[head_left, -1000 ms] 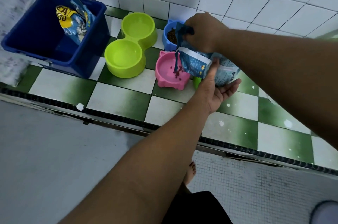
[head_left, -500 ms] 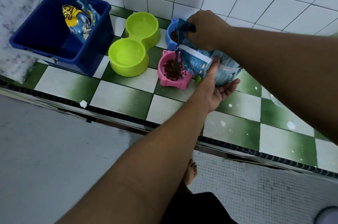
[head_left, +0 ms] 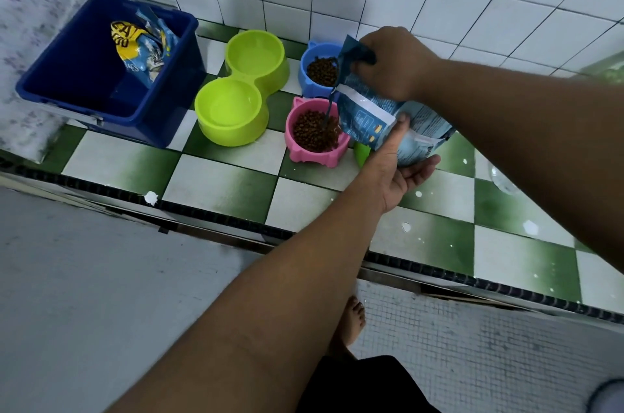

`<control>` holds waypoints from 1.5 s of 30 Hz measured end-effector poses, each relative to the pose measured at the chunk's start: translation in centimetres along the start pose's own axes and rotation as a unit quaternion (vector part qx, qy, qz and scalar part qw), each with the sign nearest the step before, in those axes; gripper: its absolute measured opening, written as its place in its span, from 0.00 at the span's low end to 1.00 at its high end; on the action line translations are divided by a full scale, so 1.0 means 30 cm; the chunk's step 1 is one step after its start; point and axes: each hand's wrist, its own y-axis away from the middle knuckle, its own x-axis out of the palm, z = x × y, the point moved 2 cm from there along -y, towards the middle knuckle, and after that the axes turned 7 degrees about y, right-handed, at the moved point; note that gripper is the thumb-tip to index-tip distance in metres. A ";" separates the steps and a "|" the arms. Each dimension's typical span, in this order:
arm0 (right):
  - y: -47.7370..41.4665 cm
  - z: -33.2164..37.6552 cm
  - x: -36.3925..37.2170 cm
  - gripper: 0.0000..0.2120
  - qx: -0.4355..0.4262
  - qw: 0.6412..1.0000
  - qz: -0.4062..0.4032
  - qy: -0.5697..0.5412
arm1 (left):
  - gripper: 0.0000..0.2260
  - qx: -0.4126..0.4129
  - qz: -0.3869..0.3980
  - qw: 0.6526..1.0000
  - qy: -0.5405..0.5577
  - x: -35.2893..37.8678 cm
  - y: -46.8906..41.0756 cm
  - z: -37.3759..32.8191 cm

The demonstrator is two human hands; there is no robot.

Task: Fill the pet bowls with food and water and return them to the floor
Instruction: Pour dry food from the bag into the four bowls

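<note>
A pink bowl (head_left: 304, 156) full of brown kibble stands on the green-and-white tiled ledge (head_left: 219, 183). Behind it is a blue bowl (head_left: 305, 73), also holding kibble. A blue food bag (head_left: 368, 115) is tilted with its mouth over the pink bowl. My right hand (head_left: 395, 65) grips the bag's top edge. My left hand (head_left: 395, 166) holds the bag from below, thumb up against its side. A lime-green double bowl (head_left: 236, 98) to the left holds no kibble. A small green object (head_left: 362, 153) peeks out under the bag.
A dark blue bin (head_left: 67, 81) at the left holds another cat food bag (head_left: 141, 51). White tiled wall rises behind the bowls. The ledge ends in a black strip, with grey floor and my bare foot (head_left: 351, 321) below.
Kibble has poured from the bag into the pink bowl, which went from nearly bare to full. Both hands have kept their hold on the bag.
</note>
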 end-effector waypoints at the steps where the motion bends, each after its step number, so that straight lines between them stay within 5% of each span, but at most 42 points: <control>1: 0.007 -0.005 -0.004 0.12 0.002 1.000 -0.003 -0.008 | 0.31 0.002 -0.001 1.000 -0.004 -0.003 -0.001 0.003; 20: 0.167 -0.129 -0.176 0.10 0.050 0.983 -0.091 -0.153 | 0.27 0.068 -0.022 0.994 -0.089 0.081 -0.006 0.008; 23: 0.193 -0.175 -0.196 0.09 0.055 0.985 -0.089 -0.139 | 0.27 0.062 -0.004 0.994 -0.087 0.125 -0.021 0.060; 27: 0.215 -0.233 -0.187 0.14 0.069 0.991 -0.066 -0.091 | 0.39 0.047 0.009 0.996 -0.080 0.168 -0.044 0.147; 34: 0.245 -0.282 -0.125 0.17 0.068 0.996 -0.001 -0.056 | 0.31 -0.023 0.024 0.999 -0.031 0.191 -0.104 0.282; 45: 0.232 -0.334 -0.024 0.12 0.036 0.999 0.032 0.016 | 0.33 -0.048 0.026 0.999 0.001 0.184 -0.135 0.348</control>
